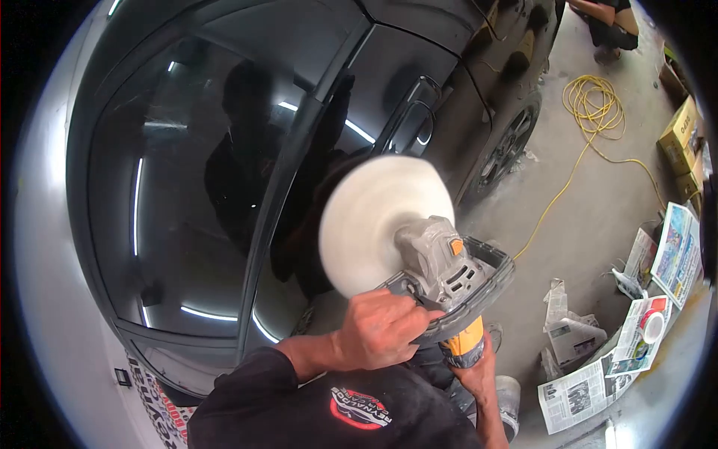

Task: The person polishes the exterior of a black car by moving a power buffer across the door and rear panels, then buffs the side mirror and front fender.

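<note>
We hold a polisher [441,273] up against the side of a black car [314,112], both hands on it. Our left hand [381,325] is closed tight around the grey loop handle [479,299] that arches over the machine's head, knuckles toward us, fingers wrapped under the bar. Our right hand [479,378] sits lower and further back, gripping the orange-and-yellow body [464,348] of the tool; only part of that hand shows below the machine, so we can tell that it clasps the body but not how each finger lies.

The polisher's long axis runs from the right hand at the lower right, up and to the left through the gearhead, toward the car. The white pad [378,224] sits at the far end of that line, up and to the left of the left hand's fingers, and faces the dark panel near the door pillar [292,187]. It looks blurred at its edge, which we judge to mean it is spinning. Whether it touches the paint or stands just off it we cannot tell from this angle. The left hand is the nearer of the two to the pad, so it steers the head while the right hand carries the tail.

The door handle [411,120] lies above and to the right of the pad, the rear wheel [508,146] beyond that. On the concrete floor [568,202] to our right lie a coiled yellow cord [594,105], sheets of newspaper [580,393] and cardboard boxes [680,135]. Another person [609,22] crouches at the far end of the car.
</note>
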